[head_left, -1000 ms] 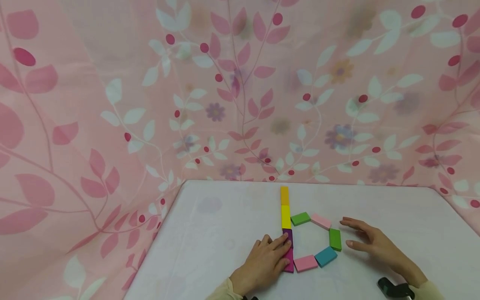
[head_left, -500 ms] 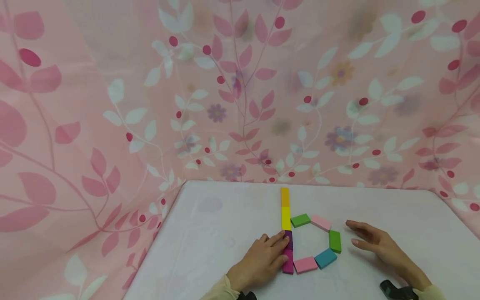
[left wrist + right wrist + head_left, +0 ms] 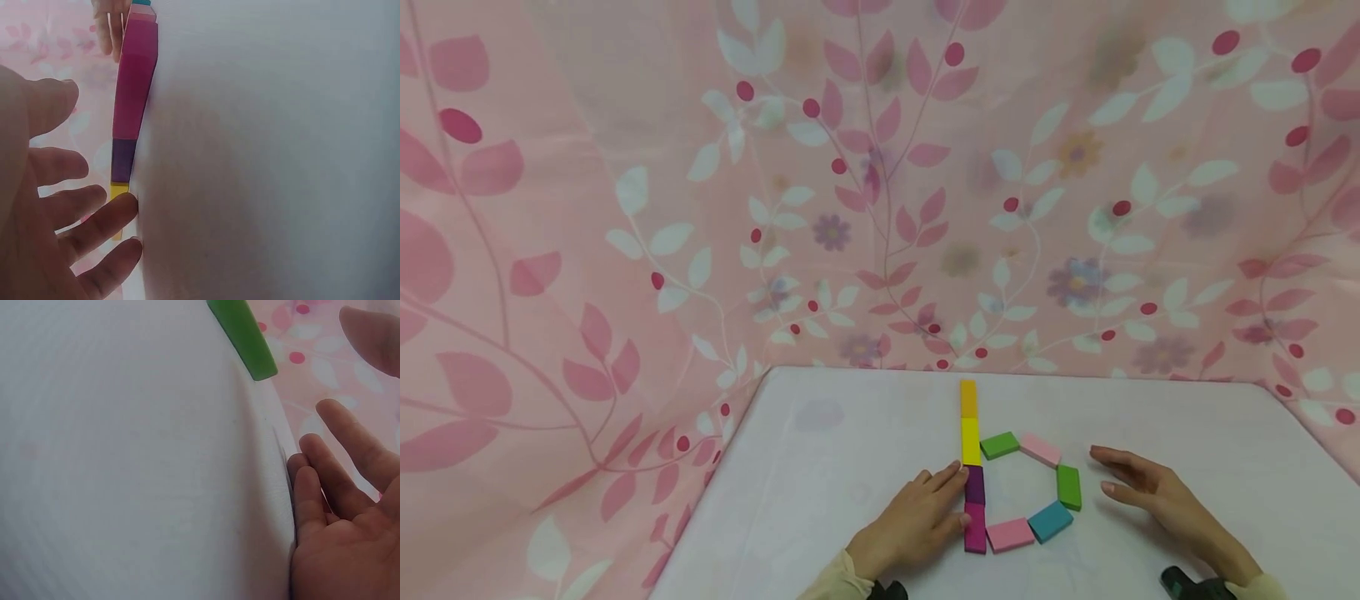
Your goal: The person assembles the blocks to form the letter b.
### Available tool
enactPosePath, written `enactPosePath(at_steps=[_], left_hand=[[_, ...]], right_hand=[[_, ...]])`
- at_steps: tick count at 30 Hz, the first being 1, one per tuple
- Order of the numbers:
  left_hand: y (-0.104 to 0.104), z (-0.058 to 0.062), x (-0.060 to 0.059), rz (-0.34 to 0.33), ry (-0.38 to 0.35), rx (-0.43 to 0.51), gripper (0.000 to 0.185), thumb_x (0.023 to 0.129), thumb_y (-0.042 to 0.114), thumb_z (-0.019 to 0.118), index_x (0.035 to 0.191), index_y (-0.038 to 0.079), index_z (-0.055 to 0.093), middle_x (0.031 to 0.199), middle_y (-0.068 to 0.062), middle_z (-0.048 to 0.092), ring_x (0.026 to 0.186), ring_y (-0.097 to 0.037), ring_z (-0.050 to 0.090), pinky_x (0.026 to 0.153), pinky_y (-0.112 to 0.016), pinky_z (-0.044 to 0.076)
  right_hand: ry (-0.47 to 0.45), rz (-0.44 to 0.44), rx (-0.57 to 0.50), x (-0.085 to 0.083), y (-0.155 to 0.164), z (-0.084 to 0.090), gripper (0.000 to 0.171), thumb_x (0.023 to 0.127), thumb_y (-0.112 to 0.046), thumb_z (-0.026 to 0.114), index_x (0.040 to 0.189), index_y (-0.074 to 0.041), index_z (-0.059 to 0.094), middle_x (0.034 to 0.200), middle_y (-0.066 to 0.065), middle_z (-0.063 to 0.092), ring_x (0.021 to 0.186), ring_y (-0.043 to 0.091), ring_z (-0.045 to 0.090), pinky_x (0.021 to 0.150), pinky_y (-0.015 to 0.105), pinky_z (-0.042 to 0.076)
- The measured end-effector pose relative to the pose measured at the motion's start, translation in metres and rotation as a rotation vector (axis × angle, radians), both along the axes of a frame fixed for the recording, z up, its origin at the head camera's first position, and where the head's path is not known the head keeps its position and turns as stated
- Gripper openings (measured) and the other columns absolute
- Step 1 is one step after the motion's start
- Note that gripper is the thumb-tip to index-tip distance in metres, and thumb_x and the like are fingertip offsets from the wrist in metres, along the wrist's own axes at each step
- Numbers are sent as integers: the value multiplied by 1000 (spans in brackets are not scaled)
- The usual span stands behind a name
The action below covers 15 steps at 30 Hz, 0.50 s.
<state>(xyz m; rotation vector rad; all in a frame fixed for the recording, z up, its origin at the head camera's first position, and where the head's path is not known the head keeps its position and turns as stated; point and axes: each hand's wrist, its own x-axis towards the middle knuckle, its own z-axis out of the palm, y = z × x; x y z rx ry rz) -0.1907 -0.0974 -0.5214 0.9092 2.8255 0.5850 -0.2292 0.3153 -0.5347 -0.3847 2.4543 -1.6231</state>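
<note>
left hand [image 3: 917, 521] flat, fingers straight, right hand [image 3: 1150, 487] flat, fingers spread, well apart

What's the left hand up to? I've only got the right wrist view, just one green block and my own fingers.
Observer: The left hand lies flat, its straight fingers against the left side of the purple block and the magenta block.
Operator: Are those two part of a line?
Observer: Yes, a straight column: the orange block is farthest, then the yellow block, then purple, with magenta nearest.
Operator: And the green one I can see?
Observer: That green block forms the right side of a ring that closes on the column. The right hand lies open just to its right, not touching it.
</note>
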Motion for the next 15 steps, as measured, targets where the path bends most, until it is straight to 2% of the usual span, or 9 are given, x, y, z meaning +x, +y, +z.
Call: enactPosePath(at_steps=[4, 11, 15], left_hand=[[1, -4, 0, 5, -2, -11, 66, 110, 54, 49, 168, 25, 34, 174, 2, 33, 122, -14, 50, 103, -30, 45], [1, -5, -1, 12, -14, -33, 68, 109, 56, 48, 169, 27, 32, 175, 2, 31, 119, -13, 47, 98, -27, 43], [2, -3, 0, 15, -28, -26, 68, 109, 57, 48, 169, 28, 32, 175, 2, 31, 119, -13, 46, 98, -27, 43]], right_hand=[[-12, -14, 5, 2, 0, -1, 53, 106, -23, 67, 152, -3, 53, 151, -11, 60, 125, -26, 45, 96, 3, 41], [-6, -24, 40, 1, -3, 0, 54, 104, -27, 69, 152, -5, 55, 158, 15, 54, 124, -27, 44, 96, 4, 40], [12, -31, 53, 1, -4, 0, 53, 104, -28, 70, 150, -6, 57, 158, 20, 53, 123, -28, 43, 96, 3, 40]])
